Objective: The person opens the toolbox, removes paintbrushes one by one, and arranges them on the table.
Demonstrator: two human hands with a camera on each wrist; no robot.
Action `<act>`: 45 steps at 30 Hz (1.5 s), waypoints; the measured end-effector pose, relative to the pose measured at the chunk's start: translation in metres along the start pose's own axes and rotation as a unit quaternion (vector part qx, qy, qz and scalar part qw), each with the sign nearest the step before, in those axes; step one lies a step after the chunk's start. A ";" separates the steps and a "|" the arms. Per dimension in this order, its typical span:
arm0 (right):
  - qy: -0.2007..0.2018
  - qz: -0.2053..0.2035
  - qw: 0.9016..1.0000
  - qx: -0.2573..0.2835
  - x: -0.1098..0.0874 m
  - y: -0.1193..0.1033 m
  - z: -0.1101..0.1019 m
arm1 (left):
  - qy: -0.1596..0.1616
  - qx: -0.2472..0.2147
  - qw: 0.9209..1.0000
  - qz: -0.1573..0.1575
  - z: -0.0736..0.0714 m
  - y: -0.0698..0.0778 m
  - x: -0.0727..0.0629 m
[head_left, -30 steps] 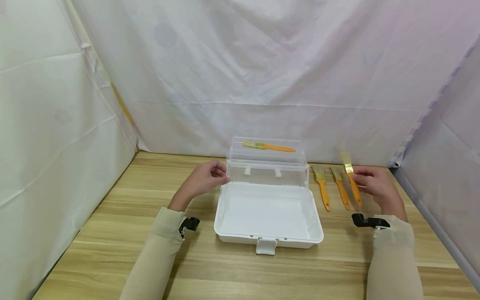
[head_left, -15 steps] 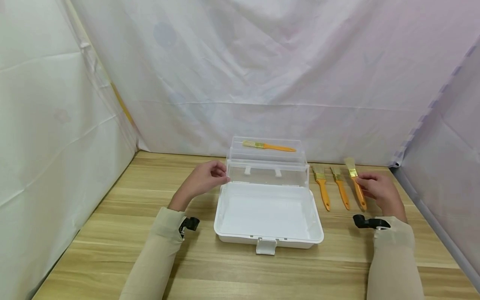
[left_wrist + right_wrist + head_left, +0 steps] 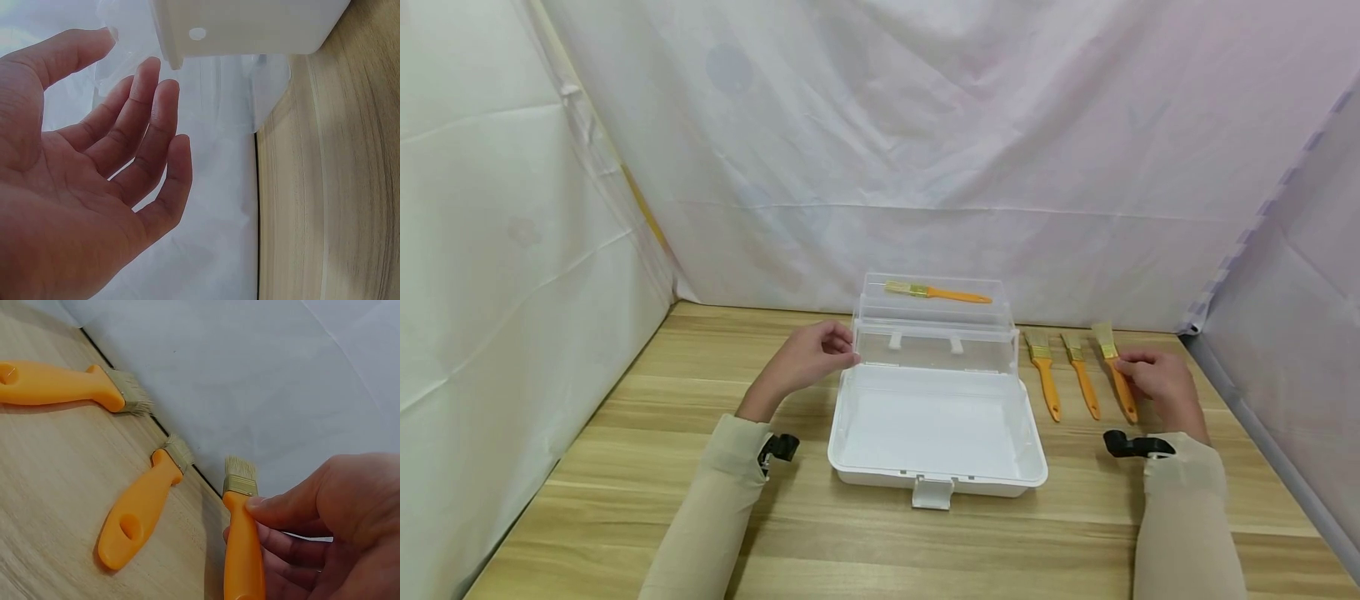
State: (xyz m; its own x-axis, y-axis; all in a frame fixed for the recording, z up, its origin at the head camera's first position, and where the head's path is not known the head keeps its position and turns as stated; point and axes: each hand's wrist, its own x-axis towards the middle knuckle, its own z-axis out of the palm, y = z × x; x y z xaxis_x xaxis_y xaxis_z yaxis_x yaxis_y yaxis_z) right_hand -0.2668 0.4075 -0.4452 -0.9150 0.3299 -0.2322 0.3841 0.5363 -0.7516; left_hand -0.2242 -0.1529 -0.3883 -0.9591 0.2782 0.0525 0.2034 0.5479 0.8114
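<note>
At the right, my right hand [image 3: 1161, 382] pinches the orange handle of a paintbrush [image 3: 1117, 379] between thumb and fingers. In the right wrist view the thumb lies just below the metal ferrule of that paintbrush [image 3: 242, 544]. Two similar paintbrushes [image 3: 1045, 379] lie to its left, bristles toward the back. A white plastic box [image 3: 936, 482] stands with its clear lid [image 3: 936, 348] raised. Beside the lid's left edge is my left hand [image 3: 808, 358], its fingers relaxed and slightly bent. The left wrist view shows the left palm [image 3: 94, 187] holding nothing.
Another orange-handled paintbrush [image 3: 951, 295] lies crosswise on the clear lid section at the back. A white latch [image 3: 932, 493] hangs from the box's front. White cloth [image 3: 880, 150] encloses the wooden table [image 3: 880, 550] at the back and both sides.
My right hand has moved slightly right and lowered its paintbrush toward the table, right of the other two. The left hand and the box stay where they were.
</note>
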 end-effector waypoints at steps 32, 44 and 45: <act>0.053 -0.013 0.997 -0.061 -0.001 -0.001 0.010 | 0.001 -0.003 1.000 0.003 0.000 -0.002 0.002; 0.071 -0.026 0.992 -0.102 -0.006 -0.003 0.010 | 0.001 -0.003 1.000 0.005 0.000 -0.004 0.003; 0.071 -0.024 0.992 -0.102 -0.006 -0.004 0.011 | 0.001 -0.004 1.000 0.005 0.000 -0.004 0.003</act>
State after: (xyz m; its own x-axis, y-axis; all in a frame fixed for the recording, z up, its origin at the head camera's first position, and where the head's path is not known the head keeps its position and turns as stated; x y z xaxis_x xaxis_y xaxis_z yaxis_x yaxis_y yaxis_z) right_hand -0.2639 0.3952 -0.4474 -0.9114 0.3994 -0.0993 0.3716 0.6948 -0.6158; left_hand -0.2280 -0.1540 -0.3915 -0.9575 0.2816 0.0624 0.2116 0.5391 0.8152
